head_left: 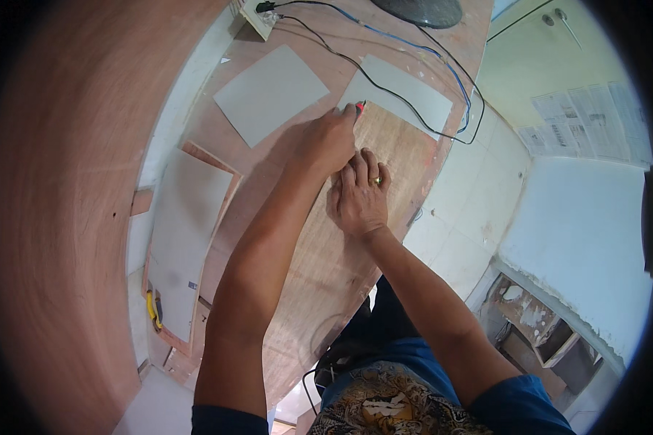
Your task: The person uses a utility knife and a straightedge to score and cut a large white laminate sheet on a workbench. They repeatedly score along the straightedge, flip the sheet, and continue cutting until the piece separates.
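My left hand (330,141) is closed on a small red-and-dark tool (360,108), mostly hidden in my grip, at the far end of a plywood board (395,142). Just below it, my right hand (359,192), with a ring on one finger, lies on the board with its fingers resting on the surface. Beyond the board's far end lies a pale sheet (363,80), with a second pale sheet (268,94) to the left on the work table (247,210).
Black and blue cables (399,43) run from a socket box (257,18) across the sheets. At left are a long white panel (178,246), a yellow-handled tool (152,308) and a tall wooden panel (58,217). Tiled floor (471,203) and a wooden cubby (537,319) lie right.
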The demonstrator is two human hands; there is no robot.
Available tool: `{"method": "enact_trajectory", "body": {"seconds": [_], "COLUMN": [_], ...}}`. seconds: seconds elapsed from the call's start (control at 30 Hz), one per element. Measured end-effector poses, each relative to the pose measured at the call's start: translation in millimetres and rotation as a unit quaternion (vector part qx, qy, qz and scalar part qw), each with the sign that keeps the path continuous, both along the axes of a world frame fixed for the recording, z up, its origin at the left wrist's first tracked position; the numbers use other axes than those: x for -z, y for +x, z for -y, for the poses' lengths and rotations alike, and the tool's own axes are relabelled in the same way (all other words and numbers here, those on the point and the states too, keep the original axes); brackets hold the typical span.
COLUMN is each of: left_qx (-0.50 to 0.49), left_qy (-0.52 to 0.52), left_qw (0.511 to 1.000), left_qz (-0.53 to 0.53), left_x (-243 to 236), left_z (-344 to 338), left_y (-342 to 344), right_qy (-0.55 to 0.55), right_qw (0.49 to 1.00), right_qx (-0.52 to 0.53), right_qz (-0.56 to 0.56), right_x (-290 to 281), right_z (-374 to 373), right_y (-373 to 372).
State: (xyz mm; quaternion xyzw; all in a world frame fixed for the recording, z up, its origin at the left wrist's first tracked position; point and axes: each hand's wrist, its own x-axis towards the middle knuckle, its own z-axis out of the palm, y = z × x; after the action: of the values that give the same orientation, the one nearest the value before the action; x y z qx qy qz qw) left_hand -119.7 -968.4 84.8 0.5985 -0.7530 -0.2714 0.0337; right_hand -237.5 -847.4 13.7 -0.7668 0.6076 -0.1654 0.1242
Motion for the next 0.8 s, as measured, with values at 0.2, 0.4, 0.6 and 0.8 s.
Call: {"method": "enact_trajectory", "body": {"seconds": [0.2,0.4,0.6,0.8], "left_qx": [0.005,0.03,0.008,0.01], "left_qy": [0.025,0.032,0.036,0.083], "left_qw": [1.0,0.999,0.999,0.996], "left_qz": [-0.005,0.015,0.01,0.018], "left_x": [-13.3,-11.7,-6.6,3.9], "left_z": [8.4,1.8,-40.6,-117.8], "left_y": [-13.6,-4.3,18.3,54.3], "right_qy": [0.0,0.009,-0.008,-0.026], "right_qw": [1.0,1.0,1.0,0.999], "right_qx": [0.006,0.005,0.009,0.024], "right_qz": [-0.004,-0.021,-0.017,-0.021], "right_x": [0.8,-1.2,1.9,8.5], "right_z": [1.1,0.6,0.1,0.2], "right_y": [-0.8,4.2,7.3,6.0]}}
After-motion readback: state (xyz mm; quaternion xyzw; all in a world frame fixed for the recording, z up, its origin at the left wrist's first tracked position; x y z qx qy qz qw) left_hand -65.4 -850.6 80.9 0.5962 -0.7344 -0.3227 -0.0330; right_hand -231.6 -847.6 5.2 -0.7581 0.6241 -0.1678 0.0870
